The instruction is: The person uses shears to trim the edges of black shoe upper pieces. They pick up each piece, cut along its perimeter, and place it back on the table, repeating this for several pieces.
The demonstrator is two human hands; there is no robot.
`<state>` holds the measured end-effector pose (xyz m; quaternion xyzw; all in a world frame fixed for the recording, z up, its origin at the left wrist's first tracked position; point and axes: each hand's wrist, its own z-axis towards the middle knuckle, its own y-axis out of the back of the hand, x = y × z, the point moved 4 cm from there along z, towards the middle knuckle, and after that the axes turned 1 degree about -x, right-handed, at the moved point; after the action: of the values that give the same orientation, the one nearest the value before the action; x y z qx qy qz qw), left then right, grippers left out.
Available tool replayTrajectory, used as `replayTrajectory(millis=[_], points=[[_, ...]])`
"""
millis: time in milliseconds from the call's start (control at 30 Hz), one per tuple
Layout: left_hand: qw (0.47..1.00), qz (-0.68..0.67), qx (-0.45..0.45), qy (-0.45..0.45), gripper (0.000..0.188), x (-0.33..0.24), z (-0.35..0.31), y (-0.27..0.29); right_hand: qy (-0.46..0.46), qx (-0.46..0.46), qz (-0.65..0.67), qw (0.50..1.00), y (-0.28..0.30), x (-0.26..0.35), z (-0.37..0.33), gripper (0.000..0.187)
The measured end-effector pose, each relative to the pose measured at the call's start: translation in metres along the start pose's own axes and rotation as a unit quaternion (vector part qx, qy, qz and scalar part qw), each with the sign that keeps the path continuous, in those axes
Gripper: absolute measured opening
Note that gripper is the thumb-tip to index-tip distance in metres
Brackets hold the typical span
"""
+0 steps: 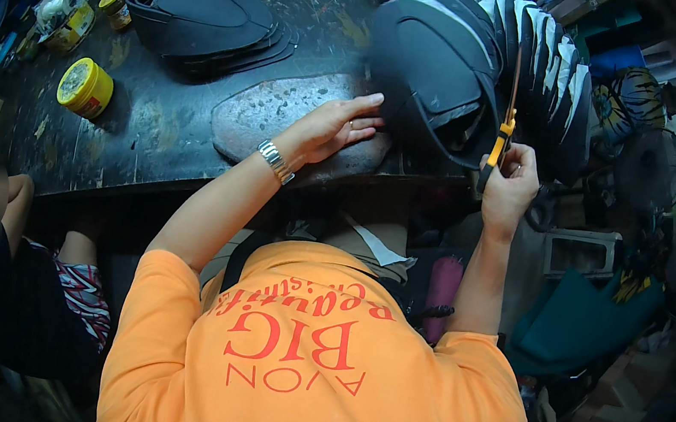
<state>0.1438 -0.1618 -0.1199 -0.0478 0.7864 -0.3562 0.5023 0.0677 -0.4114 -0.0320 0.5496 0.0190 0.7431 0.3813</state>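
My right hand (510,183) is closed round the handle of a yellow-and-black tool (501,139) with a long, thin, upright blade or rod; its exact kind is unclear. Beside it, at the table's edge, stands a black curved piece (437,57) with a raised band, partly blurred. My left hand (345,130) wears a metal watch and has its thumb stretched out and the other fingers loosely bent. It hovers over a worn grey slab (256,117), fingertips close to the black piece's left edge; whether they touch it, I cannot tell.
A row of black pieces with white edges (543,76) leans at the right. Left of the slab lies a stack of black pieces (209,20). A yellow tub (86,87) stands on the dark table (148,150). Another person's arm (16,205) shows at the left.
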Motion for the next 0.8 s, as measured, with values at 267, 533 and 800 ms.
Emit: replayTrajectory(millis=[267, 533, 800], points=[[0.985, -0.113, -0.059, -0.114, 0.033, -0.032, -0.005, 0.002, -0.041, 0.154, 0.158, 0.975, -0.01, 0.027, -0.044, 0.022], [0.964, 0.152, -0.209, -0.06, 0.047, -0.077, -0.085, 0.094, -0.156, 0.304, 0.228, 0.912, -0.053, 0.005, -0.064, 0.022], [0.972, 0.14, -0.175, -0.076, 0.045, -0.07, -0.1, 0.103, 0.081, 0.079, 0.053, 0.992, -0.063, 0.015, -0.012, 0.03]])
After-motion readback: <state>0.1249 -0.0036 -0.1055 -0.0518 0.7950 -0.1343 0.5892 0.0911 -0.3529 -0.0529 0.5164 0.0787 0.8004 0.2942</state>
